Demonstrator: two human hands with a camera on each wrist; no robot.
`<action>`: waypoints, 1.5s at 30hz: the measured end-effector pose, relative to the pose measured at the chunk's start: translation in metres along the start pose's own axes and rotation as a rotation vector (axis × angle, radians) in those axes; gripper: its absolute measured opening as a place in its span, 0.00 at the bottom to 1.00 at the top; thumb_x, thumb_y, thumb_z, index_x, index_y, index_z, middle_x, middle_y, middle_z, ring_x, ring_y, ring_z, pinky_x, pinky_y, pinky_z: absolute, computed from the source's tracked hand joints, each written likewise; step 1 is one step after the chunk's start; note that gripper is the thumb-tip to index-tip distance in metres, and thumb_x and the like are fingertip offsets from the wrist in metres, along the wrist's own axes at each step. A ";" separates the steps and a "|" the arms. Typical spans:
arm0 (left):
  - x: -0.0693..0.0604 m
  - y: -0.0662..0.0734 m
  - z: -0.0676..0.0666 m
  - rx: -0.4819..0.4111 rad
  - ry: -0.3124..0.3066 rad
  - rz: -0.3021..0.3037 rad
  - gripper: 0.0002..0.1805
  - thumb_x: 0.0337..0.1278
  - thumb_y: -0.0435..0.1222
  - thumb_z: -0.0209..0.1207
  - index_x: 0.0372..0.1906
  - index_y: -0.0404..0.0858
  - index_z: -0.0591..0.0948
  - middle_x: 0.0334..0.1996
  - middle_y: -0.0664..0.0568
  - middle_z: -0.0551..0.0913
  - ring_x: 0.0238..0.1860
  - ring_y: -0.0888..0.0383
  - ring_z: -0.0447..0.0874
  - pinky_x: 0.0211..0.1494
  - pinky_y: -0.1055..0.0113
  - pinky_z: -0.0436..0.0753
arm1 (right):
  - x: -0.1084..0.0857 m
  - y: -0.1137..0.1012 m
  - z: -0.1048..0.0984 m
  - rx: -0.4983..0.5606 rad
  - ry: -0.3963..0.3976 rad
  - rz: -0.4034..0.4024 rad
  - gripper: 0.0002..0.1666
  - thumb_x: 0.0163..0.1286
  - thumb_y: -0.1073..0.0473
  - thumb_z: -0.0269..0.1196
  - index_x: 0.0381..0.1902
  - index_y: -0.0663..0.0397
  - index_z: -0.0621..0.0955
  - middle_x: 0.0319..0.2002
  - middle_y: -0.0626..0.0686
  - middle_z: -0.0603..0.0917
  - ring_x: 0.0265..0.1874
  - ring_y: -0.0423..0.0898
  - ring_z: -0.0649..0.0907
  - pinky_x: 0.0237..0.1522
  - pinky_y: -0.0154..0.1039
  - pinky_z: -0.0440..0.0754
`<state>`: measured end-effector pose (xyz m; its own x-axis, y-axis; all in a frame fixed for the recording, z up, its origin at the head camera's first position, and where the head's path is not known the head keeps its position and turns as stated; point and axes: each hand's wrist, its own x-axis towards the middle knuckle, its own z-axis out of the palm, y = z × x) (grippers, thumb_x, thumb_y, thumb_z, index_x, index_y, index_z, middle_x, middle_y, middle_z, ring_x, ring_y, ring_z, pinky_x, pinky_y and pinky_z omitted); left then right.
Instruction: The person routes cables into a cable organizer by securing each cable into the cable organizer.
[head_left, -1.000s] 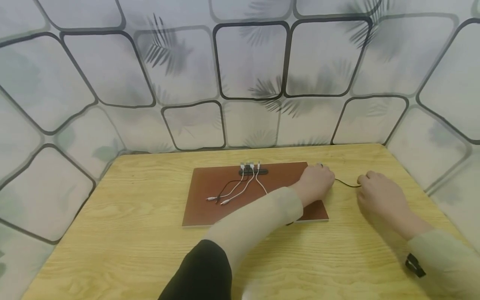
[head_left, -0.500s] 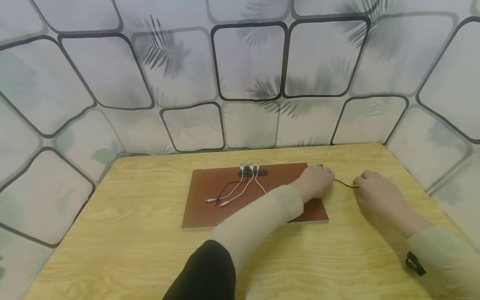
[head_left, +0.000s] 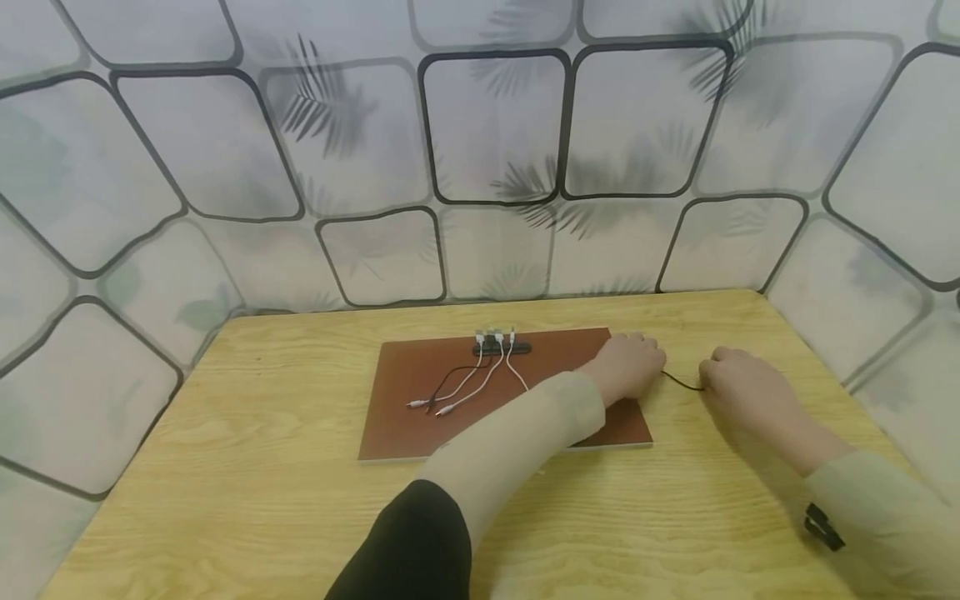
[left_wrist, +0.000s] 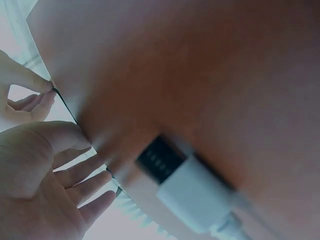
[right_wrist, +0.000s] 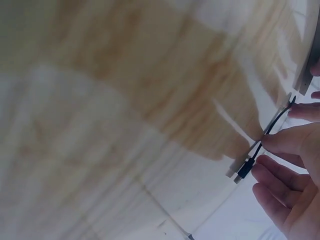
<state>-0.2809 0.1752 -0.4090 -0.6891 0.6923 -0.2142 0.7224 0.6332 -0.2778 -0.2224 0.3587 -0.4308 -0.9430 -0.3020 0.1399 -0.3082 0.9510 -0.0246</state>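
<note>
In the head view my left hand (head_left: 628, 365) is at the right edge of a brown board (head_left: 405, 375), its fingertips pinching a thin black cable (head_left: 682, 383). The cable runs to my right hand (head_left: 750, 392), over the wooden table right of the board. Thumb and fingers of the right hand pinch the cable, with its black plug (right_wrist: 245, 170) sticking out below them in the right wrist view. A white cable plug (left_wrist: 195, 195) with a dark tip lies large and blurred in the left wrist view. My left forearm hides part of the board.
A black cable holder (head_left: 517, 347) sits near the board's back edge. White cables (head_left: 480, 387) and a dark one hang from it across the board. The wooden table (head_left: 262, 433) extends around the board, with a patterned curtain (head_left: 495, 125) behind.
My right hand has moved slightly left, nearer the left hand, and the cable between them spans a shorter gap. The left hand stays at the board's edge. The view has shifted a little.
</note>
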 end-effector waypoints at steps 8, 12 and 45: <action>-0.001 0.001 0.002 0.022 0.039 0.019 0.16 0.86 0.41 0.45 0.61 0.59 0.81 0.58 0.64 0.81 0.56 0.65 0.77 0.62 0.72 0.77 | -0.002 -0.002 0.004 -0.035 0.035 -0.013 0.05 0.66 0.67 0.68 0.29 0.58 0.84 0.29 0.55 0.79 0.28 0.54 0.80 0.28 0.52 0.82; -0.001 -0.002 0.003 0.021 0.079 0.032 0.14 0.86 0.40 0.47 0.55 0.57 0.83 0.53 0.64 0.84 0.47 0.65 0.77 0.53 0.72 0.78 | -0.001 -0.002 0.004 -0.030 0.033 -0.007 0.05 0.64 0.67 0.64 0.27 0.57 0.81 0.28 0.54 0.79 0.27 0.53 0.80 0.27 0.51 0.81; -0.011 -0.034 0.014 -0.171 0.266 -0.028 0.16 0.82 0.34 0.52 0.30 0.49 0.71 0.28 0.61 0.77 0.29 0.65 0.65 0.33 0.72 0.68 | 0.001 -0.017 0.000 0.094 0.055 -0.056 0.07 0.67 0.65 0.65 0.29 0.49 0.84 0.26 0.45 0.80 0.25 0.40 0.76 0.28 0.41 0.77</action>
<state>-0.2985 0.1407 -0.4101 -0.6864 0.7255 0.0501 0.7178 0.6869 -0.1136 -0.2177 0.3422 -0.4299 -0.9165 -0.3478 0.1974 -0.3729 0.9216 -0.1078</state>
